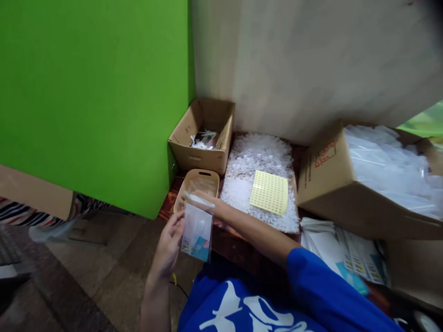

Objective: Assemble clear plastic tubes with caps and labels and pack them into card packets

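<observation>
My left hand [169, 244] pinches the left edge of a clear plastic bag [196, 228], held upright in front of me. Inside the bag is a white card with a blue printed corner and small print. My right hand [206, 197] reaches over a tan plastic basket [215, 179], just behind the top of the bag. The bag hides most of its fingers, so their grip does not show. Some clear plastic pieces [204, 185] lie in the basket.
Behind the basket stands an open cardboard box [199, 158]. Right of it, many small translucent pieces [259, 152] lie under a yellow sticker sheet [269, 191]. A carton [321, 170] of clear plastic items stands at right, near stacked printed cards [323, 240]. A green panel [93, 92] rises at left.
</observation>
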{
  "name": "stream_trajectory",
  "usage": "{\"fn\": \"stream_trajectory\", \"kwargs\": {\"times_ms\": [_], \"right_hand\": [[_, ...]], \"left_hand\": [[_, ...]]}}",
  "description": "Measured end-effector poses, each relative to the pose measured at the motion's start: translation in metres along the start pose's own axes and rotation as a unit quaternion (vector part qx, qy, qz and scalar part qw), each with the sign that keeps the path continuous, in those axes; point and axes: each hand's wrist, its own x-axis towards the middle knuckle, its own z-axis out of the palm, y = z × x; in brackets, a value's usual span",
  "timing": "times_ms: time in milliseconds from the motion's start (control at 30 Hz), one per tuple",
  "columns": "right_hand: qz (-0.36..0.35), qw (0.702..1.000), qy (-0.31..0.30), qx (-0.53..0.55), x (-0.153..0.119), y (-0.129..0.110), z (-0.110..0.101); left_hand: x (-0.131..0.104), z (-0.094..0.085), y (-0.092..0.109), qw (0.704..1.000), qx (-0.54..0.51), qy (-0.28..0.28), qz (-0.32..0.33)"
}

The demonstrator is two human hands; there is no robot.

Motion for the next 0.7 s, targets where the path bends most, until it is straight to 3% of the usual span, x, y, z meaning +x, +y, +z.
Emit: {"fn": "stream_trajectory", "kwargs": {"times_ms": [100, 167, 267, 333, 400, 500, 633, 700], "right_hand": [[-0.005, 0.999, -0.022, 0.026, -0.008, 0.002, -0.035], [0.024, 0.992, 0.035, 0.117, -0.022, 0.001, -0.063], [0.079, 0.936, 0.163, 0.303, -0.058, -0.008, -0.098], [0.091, 0.903, 0.207, 0.366, -0.085, -0.016, -0.111], [0.099, 0.889, 0.228, 0.383, -0.112, -0.024, -0.118], [0.118, 0.903, 0.233, 0.343, -0.146, -0.033, -0.125], [0.103, 0.959, 0.178, 0.194, -0.184, -0.039, -0.136], [0.099, 0.968, 0.155, 0.168, -0.199, -0.039, -0.14]], "left_hand": [[0.002, 0.007, 0.0, 0.995, 0.02, -0.092, -0.021], [0.004, 0.011, -0.001, 0.988, 0.053, -0.14, -0.026], [0.009, 0.023, -0.003, 0.979, 0.092, -0.182, -0.027], [0.013, 0.034, -0.004, 0.97, 0.106, -0.218, -0.029], [0.018, 0.047, -0.005, 0.96, 0.107, -0.254, -0.045], [0.026, 0.068, -0.006, 0.947, 0.091, -0.296, -0.081], [0.032, 0.09, -0.007, 0.941, 0.063, -0.315, -0.106], [0.032, 0.099, -0.007, 0.938, 0.064, -0.323, -0.108]]}}
